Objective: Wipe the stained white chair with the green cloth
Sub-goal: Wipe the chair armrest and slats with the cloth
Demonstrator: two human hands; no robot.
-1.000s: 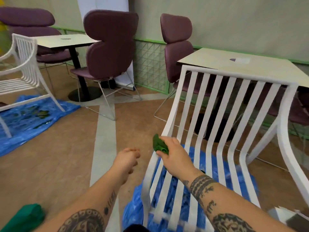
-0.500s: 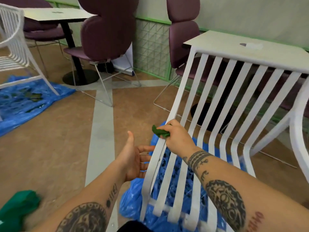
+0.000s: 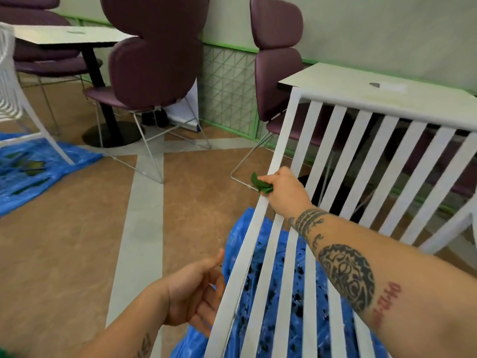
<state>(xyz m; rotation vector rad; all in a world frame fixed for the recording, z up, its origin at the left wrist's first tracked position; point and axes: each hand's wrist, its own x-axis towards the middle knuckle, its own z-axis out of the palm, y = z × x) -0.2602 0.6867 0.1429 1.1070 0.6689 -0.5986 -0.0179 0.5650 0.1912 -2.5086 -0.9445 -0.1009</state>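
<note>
Nearest, at the lower centre of the frame, the left hand [image 3: 193,293] lies open, its relaxed fingers holding nothing, just beside the outermost slat of the white chair [image 3: 254,236] that stands over a blue sheet [image 3: 235,249]. Farther up that slat, at mid-frame, the right hand [image 3: 286,192] pinches the bunched green cloth [image 3: 260,186] against the slat's edge. I judge the wipe barely begun: one slat is under the cloth, the other slats and top rail remain, and no stain shows plainly.

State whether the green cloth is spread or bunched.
Bunched: the green cloth is a small wad in the right hand, against the white chair.
</note>
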